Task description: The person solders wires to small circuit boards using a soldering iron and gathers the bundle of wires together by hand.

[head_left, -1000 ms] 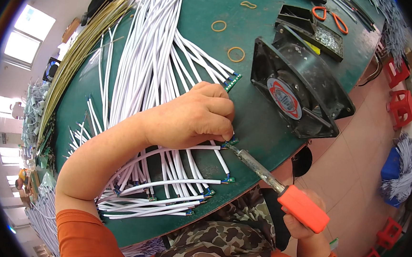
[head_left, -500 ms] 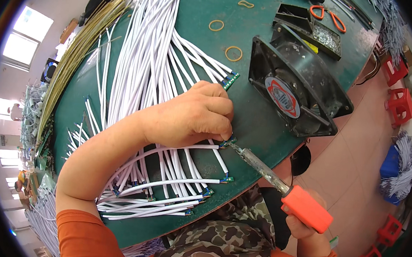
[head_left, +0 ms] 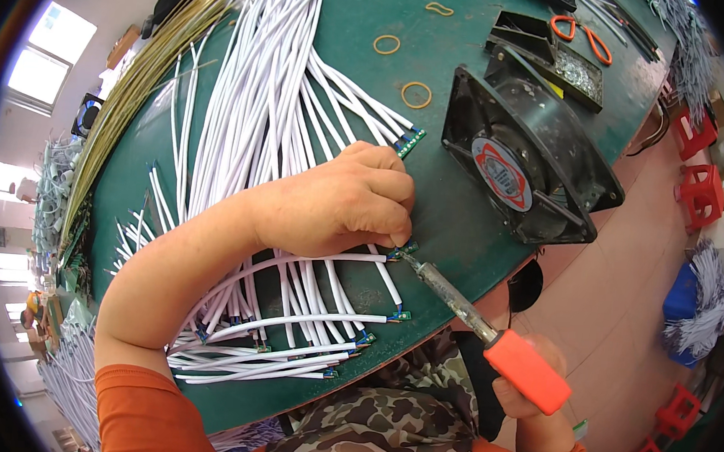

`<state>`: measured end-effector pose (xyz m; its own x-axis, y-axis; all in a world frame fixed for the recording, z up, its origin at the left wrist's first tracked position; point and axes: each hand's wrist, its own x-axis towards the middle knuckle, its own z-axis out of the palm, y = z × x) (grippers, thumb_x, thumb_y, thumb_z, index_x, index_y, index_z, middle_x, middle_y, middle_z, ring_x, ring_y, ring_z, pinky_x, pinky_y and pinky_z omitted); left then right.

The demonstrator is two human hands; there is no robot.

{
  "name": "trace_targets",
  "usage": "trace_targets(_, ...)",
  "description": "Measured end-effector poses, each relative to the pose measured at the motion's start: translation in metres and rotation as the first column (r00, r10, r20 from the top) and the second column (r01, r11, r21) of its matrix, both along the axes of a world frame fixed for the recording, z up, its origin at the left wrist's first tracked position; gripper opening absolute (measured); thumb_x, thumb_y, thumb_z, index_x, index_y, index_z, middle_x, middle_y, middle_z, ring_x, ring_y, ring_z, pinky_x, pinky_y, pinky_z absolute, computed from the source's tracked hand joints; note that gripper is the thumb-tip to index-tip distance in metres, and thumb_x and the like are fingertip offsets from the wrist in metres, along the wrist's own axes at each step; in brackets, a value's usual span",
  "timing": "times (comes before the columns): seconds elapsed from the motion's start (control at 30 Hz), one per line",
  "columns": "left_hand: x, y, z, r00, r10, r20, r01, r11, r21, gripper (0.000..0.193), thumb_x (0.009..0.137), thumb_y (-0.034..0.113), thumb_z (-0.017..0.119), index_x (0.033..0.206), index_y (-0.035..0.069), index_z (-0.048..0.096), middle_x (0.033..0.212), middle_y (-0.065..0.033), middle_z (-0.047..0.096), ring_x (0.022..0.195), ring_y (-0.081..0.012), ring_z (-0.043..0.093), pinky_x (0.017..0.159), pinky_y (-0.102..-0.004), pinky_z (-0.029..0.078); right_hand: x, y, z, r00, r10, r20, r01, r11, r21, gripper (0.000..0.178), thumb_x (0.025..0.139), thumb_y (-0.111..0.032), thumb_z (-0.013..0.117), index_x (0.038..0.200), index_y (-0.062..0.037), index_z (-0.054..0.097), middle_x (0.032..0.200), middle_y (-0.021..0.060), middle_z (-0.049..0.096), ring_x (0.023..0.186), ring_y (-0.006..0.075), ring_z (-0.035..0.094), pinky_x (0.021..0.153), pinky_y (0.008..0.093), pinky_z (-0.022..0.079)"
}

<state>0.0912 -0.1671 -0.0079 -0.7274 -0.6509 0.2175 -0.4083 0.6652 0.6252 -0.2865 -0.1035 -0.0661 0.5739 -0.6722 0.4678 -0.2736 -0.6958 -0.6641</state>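
My right hand (head_left: 516,398) is wrapped round the orange handle of a soldering iron (head_left: 528,372). Its metal tip reaches up and left to a small green circuit board (head_left: 410,248) near the table's front edge. Right beside that tip, my left hand (head_left: 342,204) is closed in a pinch; what sits between its fingertips is hidden. White cables (head_left: 254,92) pass beneath my left forearm and wrist. Several cable ends nearby carry small green boards, among them one board (head_left: 404,316) closer to me. A longer green board strip (head_left: 412,142) lies beyond my left hand.
A black fan (head_left: 535,146) stands on the green table (head_left: 377,9) to the right of my hands. Behind it are a black tray (head_left: 578,73) and orange-handled scissors (head_left: 595,45). Rubber bands (head_left: 416,95) lie farther back. Red stools (head_left: 700,195) stand on the floor at right.
The soldering iron's handle and my right hand have shifted slightly left, while the tip stays at the board. My left hand keeps its pinch. The whole view has shifted slightly.
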Motion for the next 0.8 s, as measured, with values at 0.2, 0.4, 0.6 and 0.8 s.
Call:
trace_targets(0.2,-0.001,0.0,0.0,1.0,0.003,-0.011,-0.003,1.0,0.006,0.007,0.088,0.006,0.074,0.09,0.011,0.07,0.092,-0.0015,0.06,0.096,-0.0263,0.057,0.094,-0.0409,0.039,-0.003,-0.002,-0.001,0.999,0.044,0.017,-0.044,0.999,0.0,0.012,0.083,-0.011,0.066,0.091,-0.0033,0.072,0.082,0.0094,0.069,0.064,0.0312,0.064,0.056,0.0388,0.051)
trace_targets(0.4,0.0,0.0,0.001,1.0,-0.006,-0.002,0.006,1.0,0.01,0.006,0.088,0.007,0.074,0.09,0.011,0.07,0.092,-0.0018,0.06,0.095,-0.0263,0.057,0.093,-0.0404,0.039,0.003,-0.003,-0.012,0.964,0.165,0.21,-0.168,0.986,-0.003,0.047,0.088,-0.02,0.074,0.128,-0.0013,0.058,0.089,0.0155,0.072,0.067,0.0297,0.071,0.055,0.0363,0.056)
trace_targets(0.6,0.0,0.0,-0.001,1.0,-0.009,-0.01,0.009,1.0,0.001,0.007,0.088,0.007,0.074,0.09,0.011,0.07,0.092,-0.0019,0.06,0.095,-0.0264,0.057,0.093,-0.0407,0.039,-0.001,-0.004,-0.012,0.964,0.162,0.211,-0.172,0.985,0.028,0.045,0.088,-0.016,0.074,0.127,-0.0008,0.057,0.089,0.015,0.072,0.067,0.0303,0.071,0.056,0.0375,0.057)
trace_targets(0.8,0.0,-0.001,0.0,1.0,-0.002,-0.003,0.002,1.0,0.003,0.008,0.087,0.006,0.075,0.088,0.011,0.07,0.092,-0.0017,0.06,0.096,-0.0263,0.057,0.093,-0.0408,0.039,-0.004,0.005,-0.007,0.997,-0.021,0.075,0.014,0.996,0.093,0.013,0.091,-0.02,0.07,0.087,-0.0084,0.072,0.08,0.0061,0.071,0.068,0.0242,0.068,0.057,0.0357,0.052)
